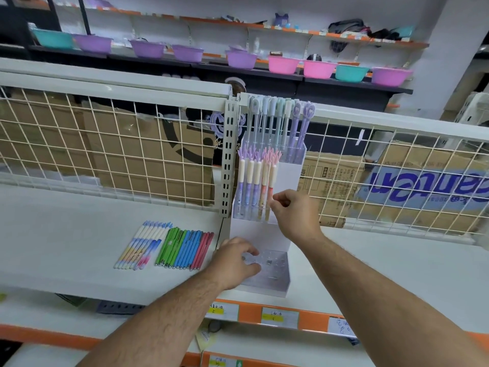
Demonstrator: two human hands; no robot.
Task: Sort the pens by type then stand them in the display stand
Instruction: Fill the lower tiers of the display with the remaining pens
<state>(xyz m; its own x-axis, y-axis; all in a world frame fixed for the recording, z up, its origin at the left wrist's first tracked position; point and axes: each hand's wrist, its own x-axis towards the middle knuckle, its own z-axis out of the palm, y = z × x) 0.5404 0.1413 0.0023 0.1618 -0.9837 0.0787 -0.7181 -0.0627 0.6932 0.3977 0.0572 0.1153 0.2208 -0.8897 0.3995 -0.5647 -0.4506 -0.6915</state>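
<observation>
A white stepped display stand (260,238) sits on the shelf. Its top tier holds tall pens with purple, blue and green caps (280,123). The middle tier holds antler-topped pens (255,181), purple ones on the left and pink ones on the right. My right hand (293,213) pinches the rightmost pink pen low on its barrel, at the middle tier. The lowest tier, clear with holes, has my left hand (234,260) resting on its left side. Loose on the shelf to the left lie pastel pens (143,245) and green, blue and red pens (184,249).
A white wire grid (105,144) backs the shelf (66,247), with cardboard boxes behind it. A slotted upright post (227,160) stands just left of the stand. Orange price strips (277,316) run along the shelf's front edge. Coloured bowls line far shelves.
</observation>
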